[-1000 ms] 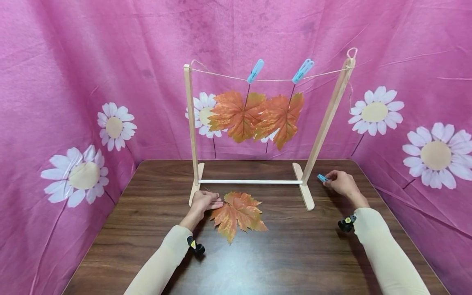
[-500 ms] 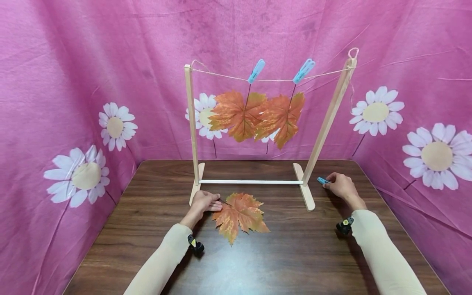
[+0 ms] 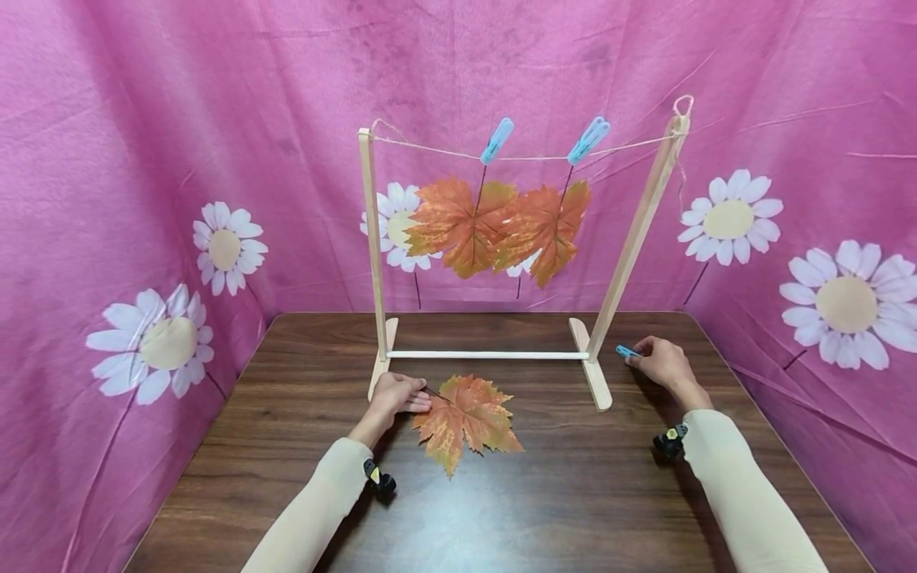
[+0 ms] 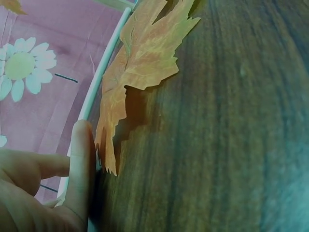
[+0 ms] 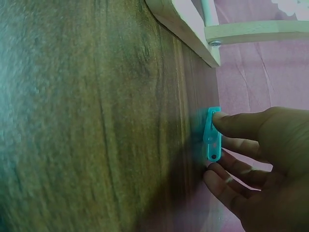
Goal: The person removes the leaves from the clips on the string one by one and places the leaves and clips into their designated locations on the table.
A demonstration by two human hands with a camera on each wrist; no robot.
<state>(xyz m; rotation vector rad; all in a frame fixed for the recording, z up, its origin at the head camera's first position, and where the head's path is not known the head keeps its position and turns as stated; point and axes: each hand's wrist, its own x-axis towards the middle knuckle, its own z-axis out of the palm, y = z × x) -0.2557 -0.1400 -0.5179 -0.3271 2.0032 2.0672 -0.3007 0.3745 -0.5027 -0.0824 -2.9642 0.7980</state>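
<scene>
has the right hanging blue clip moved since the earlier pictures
No: the right hanging clip shows no visible shift either way against the right post.

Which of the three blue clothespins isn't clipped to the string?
The blue clothespin in the right hand; the other two clothespins are clipped to the string, each with a leaf hanging below.

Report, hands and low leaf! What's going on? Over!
Left hand pinches stem of low leaf. Right hand pinches peg. Low leaf unclipped. Rack foot between leaf and peg.

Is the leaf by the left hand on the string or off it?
Off: this leaf is down by the tabletop, its stem running to the left hand, while the string stretches above it.
</scene>
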